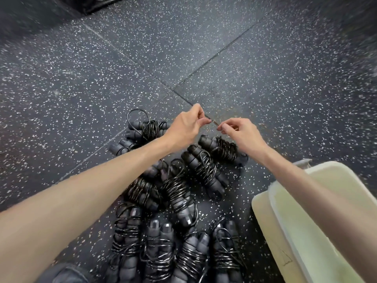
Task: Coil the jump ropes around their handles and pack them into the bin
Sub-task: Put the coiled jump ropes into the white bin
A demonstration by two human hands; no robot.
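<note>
Both hands are up in the air over the pile. The left hand (186, 124) and the right hand (237, 132) are close together, and each one pinches something very small and thin between thumb and fingers. It is too tiny to tell what it is. It may be a bit of rope end or a little tie. So each grip is closed on that small thing, not on a rope bundle. The jump ropes (175, 193) lie on the floor (244, 58) below the hands, in a heap. Most look already wound, with black cord going round and round the grey handles. A few have loose loops sticking out, like the one at the far end of the pile (145, 126). The bin (318, 221) stands just beside the heap, on the right, and the part that shows has no rope in it. I think the packing is the big job left. To do it well, pick up one bundle at a time, holding it round the middle where the cord is wrapped, so the coils do not slip off. Tuck any loose loop under a tight turn first. Then lay the bundles side by side in the bin, not tossed in.
</note>
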